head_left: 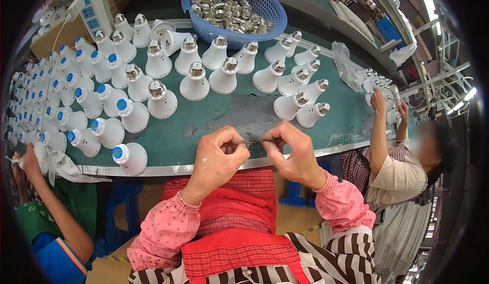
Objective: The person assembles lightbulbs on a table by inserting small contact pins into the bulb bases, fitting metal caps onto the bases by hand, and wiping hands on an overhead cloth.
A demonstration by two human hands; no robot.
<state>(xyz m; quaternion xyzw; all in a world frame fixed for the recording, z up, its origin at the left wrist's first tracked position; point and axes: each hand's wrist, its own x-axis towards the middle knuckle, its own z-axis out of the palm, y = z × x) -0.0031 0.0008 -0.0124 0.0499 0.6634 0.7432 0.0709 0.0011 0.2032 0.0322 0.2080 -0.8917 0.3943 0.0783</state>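
Note:
Both hands are over the table's front edge, level with each other and a small gap apart. My left hand is closed, thumb and forefinger pinched together. A thin, dark sliver shows at its fingertips, too small to name. My right hand makes the same kind of pinch, and what it holds, if anything, is hidden. Beyond them stand white bulb housings with silver screw caps, the nearest being one bulb to the left and another bulb to the right. Neither hand touches a bulb.
Many housings with blue-ringed tops, like this one, crowd the left side. A blue basket of metal caps sits at the back. A plastic bag lies at right. Co-workers' hands work at both ends: one hand right, another left.

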